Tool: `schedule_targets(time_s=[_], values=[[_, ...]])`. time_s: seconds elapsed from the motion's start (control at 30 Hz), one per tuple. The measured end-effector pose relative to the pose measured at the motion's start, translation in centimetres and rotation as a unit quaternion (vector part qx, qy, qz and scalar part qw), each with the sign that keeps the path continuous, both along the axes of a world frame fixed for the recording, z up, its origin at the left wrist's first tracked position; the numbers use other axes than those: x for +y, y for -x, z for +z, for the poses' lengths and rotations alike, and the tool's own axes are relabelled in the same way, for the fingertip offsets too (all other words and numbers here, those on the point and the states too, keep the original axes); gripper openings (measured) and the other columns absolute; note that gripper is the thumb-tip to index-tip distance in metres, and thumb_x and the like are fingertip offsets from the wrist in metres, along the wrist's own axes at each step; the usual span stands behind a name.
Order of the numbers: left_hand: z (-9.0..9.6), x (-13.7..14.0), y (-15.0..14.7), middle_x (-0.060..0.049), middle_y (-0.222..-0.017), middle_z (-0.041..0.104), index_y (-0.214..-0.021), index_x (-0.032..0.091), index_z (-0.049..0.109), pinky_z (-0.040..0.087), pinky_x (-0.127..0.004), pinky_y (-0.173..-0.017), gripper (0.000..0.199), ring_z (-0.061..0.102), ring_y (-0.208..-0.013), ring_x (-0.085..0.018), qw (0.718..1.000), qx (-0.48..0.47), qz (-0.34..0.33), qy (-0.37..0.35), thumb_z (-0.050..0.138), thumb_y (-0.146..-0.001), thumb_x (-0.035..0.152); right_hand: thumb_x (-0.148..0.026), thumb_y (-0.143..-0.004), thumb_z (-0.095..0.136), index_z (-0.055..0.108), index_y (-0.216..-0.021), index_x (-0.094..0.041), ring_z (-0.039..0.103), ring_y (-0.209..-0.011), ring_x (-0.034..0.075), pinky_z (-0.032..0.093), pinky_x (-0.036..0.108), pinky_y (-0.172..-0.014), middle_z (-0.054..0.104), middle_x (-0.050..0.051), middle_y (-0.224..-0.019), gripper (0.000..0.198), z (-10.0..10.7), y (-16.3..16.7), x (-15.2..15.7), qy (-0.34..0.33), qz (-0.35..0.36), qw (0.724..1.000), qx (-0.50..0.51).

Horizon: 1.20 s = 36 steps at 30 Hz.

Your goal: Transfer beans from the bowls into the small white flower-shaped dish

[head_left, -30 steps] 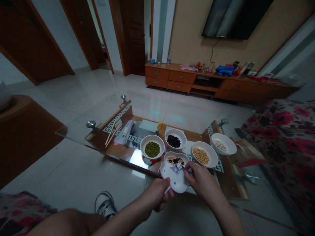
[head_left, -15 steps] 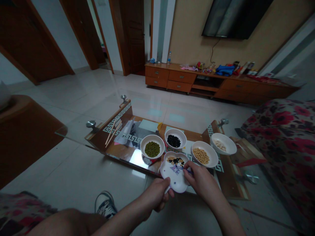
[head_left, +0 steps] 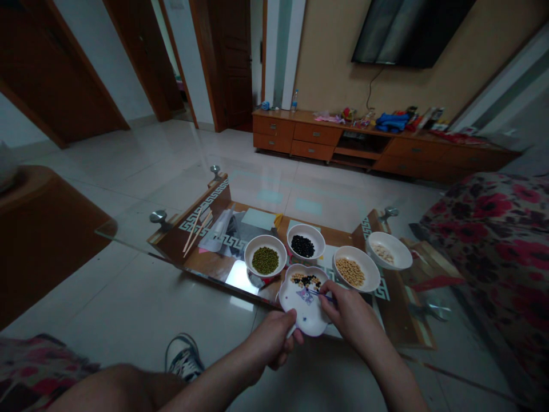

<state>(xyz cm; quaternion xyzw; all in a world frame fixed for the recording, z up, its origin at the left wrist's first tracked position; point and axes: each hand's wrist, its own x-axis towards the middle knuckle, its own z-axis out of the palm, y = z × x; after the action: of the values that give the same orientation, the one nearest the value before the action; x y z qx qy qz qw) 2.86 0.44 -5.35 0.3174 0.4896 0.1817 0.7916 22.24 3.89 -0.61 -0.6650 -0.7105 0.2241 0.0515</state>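
Note:
My left hand is closed around the short white handle of a flower-shaped plate with a purple cartoon print. Mixed black and pale tan beans lie towards the plate's far side. Pinched in my right hand is a slim dark purple tool that looks like tweezers, its tip over the plate just short of the beans. Beyond the plate stand white bowls: one of green beans, one of black beans, one of tan soybeans and one with pale flat pieces.
The bowls rest on a glass coffee table with a wooden lower shelf. Wooden chopsticks and papers are to the left. A floral-covered seat is at the right, and a TV cabinet stands across the floor.
Hardly anything differs. Both hands, the plate and the purple tool keep almost the same place, and the beans look unmoved.

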Motion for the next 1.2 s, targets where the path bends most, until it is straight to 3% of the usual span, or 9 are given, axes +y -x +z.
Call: schedule_targets(time_s=[0.47,0.63,0.87,1.2], values=[[0.6,0.0,0.1,0.010,-0.045,0.031,-0.073,0.019,0.052,0.012,-0.020,-0.039,0.057,0.021,-0.030,-0.005,1.000,0.010,-0.003,0.005,0.037,-0.076,0.073,-0.040,-0.088,0.041,0.062,-0.097,-0.025,0.063,-0.071,0.019,0.037,0.025,-0.060,0.068,0.003,-0.077,0.027,0.9,0.3,0.1,-0.039,-0.004,0.999,0.014],[0.3,-0.1,-0.1,0.010,-0.044,0.031,-0.072,0.019,0.053,0.013,-0.020,-0.039,0.058,0.022,-0.029,-0.005,1.000,0.010,0.000,-0.009,0.036,-0.076,0.074,-0.042,-0.089,0.043,0.061,-0.096,-0.025,0.065,-0.075,0.019,0.038,0.025,-0.059,0.070,0.004,-0.083,0.026,0.8,0.6,0.5,-0.089,-0.042,0.995,0.033],[0.3,0.0,-0.3,0.009,-0.046,0.033,-0.071,0.019,0.052,0.014,-0.020,-0.039,0.056,0.022,-0.029,-0.005,1.000,0.017,0.004,-0.001,0.035,-0.079,0.072,-0.041,-0.090,0.043,0.062,-0.094,-0.023,0.063,-0.068,0.018,0.038,0.026,-0.061,0.069,0.004,-0.077,0.026,0.7,1.6,1.4,-0.174,-0.083,0.980,0.047],[0.3,0.1,-0.3,0.009,-0.044,0.033,-0.071,0.019,0.052,0.013,-0.020,-0.037,0.056,0.023,-0.028,-0.005,1.000,0.019,0.001,0.002,0.034,-0.080,0.071,-0.041,-0.089,0.044,0.061,-0.093,-0.024,0.064,-0.071,0.019,0.040,0.026,-0.062,0.069,0.004,-0.079,0.025,1.3,1.7,1.3,-0.171,-0.092,0.980,0.049]])
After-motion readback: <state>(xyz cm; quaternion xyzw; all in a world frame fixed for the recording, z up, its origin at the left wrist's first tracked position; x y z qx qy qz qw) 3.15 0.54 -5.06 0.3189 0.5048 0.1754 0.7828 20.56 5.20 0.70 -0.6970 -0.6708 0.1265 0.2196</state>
